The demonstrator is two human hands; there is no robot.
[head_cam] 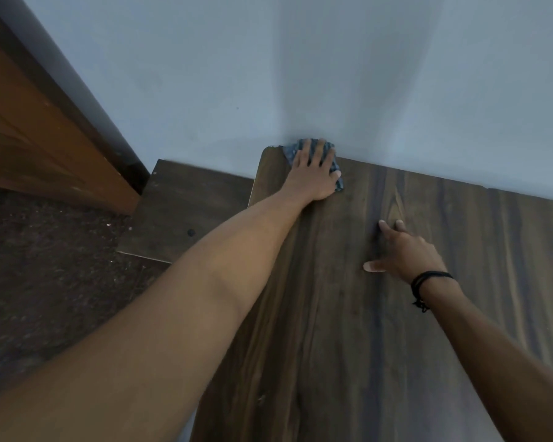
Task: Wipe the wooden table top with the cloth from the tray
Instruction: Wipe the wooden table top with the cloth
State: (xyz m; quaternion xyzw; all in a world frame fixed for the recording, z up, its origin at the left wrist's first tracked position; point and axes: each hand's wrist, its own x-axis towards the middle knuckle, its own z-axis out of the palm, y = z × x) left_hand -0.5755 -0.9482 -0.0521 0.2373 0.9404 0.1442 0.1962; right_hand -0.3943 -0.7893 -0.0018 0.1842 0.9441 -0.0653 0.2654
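Blue-grey patterned cloth (291,152) lies crumpled under the left hand (313,175).

Table top (380,314): dark wood grain, smooth, matt. Cloth (292,151): blue-grey woven fabric.

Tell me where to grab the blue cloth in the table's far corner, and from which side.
Pinch the free edge of the cloth beside the thumb of the left hand, coming from the near right. It lies flat against the wall, and that hand covers its middle.
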